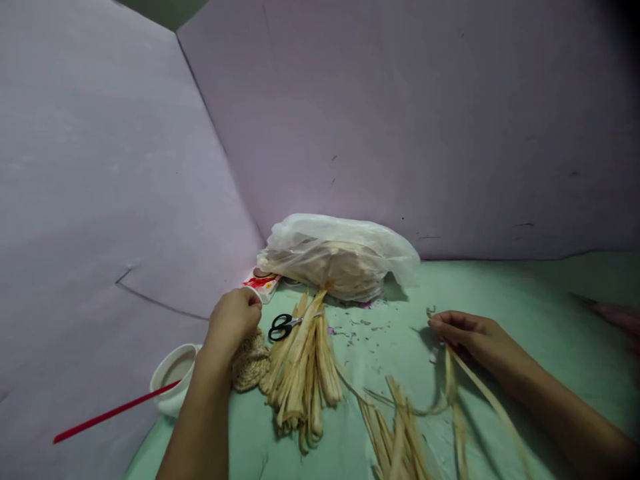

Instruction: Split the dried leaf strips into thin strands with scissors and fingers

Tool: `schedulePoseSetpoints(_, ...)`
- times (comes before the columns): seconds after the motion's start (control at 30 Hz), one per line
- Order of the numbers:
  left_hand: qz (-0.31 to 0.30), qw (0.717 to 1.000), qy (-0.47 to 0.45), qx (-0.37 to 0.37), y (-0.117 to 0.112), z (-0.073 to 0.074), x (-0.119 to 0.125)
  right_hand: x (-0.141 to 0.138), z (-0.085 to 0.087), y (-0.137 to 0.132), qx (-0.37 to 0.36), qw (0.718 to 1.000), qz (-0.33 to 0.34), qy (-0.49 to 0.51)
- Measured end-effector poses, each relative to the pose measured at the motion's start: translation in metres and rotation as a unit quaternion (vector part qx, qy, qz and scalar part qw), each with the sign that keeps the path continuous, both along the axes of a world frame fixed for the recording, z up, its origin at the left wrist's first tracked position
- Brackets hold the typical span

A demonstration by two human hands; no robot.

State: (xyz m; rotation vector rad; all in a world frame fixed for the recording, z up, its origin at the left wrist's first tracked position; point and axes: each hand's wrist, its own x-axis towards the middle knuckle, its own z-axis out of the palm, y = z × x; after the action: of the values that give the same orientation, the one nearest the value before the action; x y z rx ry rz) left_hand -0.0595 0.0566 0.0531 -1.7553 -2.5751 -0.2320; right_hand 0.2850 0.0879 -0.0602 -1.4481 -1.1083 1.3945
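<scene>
My left hand [231, 324] is closed in a loose fist above a small round woven fibre piece [251, 363], which sits at the left of the green floor. What the fist holds is hidden. My right hand [463, 332] pinches the top end of a long dried leaf strip [483, 393] that trails down toward me. A bundle of dried leaf strips [303, 373] lies between my hands. More loose strips [397, 433] are spread near the bottom edge. Black-handled scissors [283, 327] rest beside the bundle's top.
A clear plastic bag [340, 257] stuffed with dried leaves lies against the lilac wall. A red-and-white packet [263, 285] sits beside it. A white bowl [173, 380] with a red stick [117, 411] stands at the left. Someone's fingers [620, 319] show at the right edge.
</scene>
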Motion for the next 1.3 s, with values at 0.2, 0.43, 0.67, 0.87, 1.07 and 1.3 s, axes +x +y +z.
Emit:
schedulePoseSetpoints(0.2, -0.002, 0.997, 0.024, -0.068, -0.021, -0.003, -0.010, 0.004, -0.007, 0.003, -0.025, 0.999, -0.025, 0.041)
schedulePoseSetpoints(0.43, 0.125, 0.992, 0.014, 0.002, 0.010, -0.009, -0.011, 0.000, -0.003, 0.002, 0.002, 1.000, -0.023, 0.008)
schedulePoseSetpoints(0.67, 0.219, 0.976, -0.003, -0.008, 0.053, -0.050, -0.002, -0.002, 0.002, 0.000, 0.032, 0.999, -0.021, 0.015)
schedulePoseSetpoints(0.87, 0.169, 0.984, 0.033, 0.049, 0.031, -0.022, 0.018, -0.003, -0.001, 0.003, 0.033, 0.996, -0.054, 0.068)
schedulePoseSetpoints(1.07, -0.275, 0.932, -0.203, 0.118, 0.002, 0.002, 0.104, -0.014, 0.023, -0.003, 0.032, 0.956, -0.068, 0.282)
schedulePoseSetpoints(1.3, -0.428, 0.844, -0.322, 0.040, 0.004, -0.033, 0.153, -0.023, 0.052, -0.018, 0.079, 0.951, -0.036, 0.296)
